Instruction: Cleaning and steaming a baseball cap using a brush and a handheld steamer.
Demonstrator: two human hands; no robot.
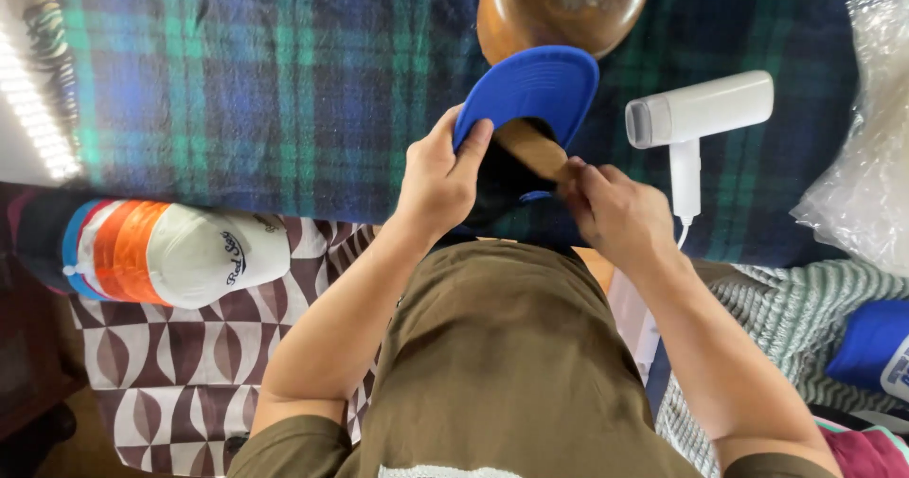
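Note:
My left hand (438, 177) grips a blue cap (530, 95) at the edge of its brim, thumb on top, holding it above a plaid-covered surface (265, 80). My right hand (615, 215) holds the cap's other side, fingers closed over a tan wooden piece (530, 149) that shows under the brim. The cap's dark crown hangs between my two hands. Beyond the brim stands a rounded wooden head form (559, 5).
A white handheld steamer (699, 111) lies right of the cap, cord trailing down. A stack of caps (170, 251), white on top, lies at left on a patterned cloth (189, 374). Clear plastic wrap (866, 137) sits at right, striped fabric (805, 317) below it.

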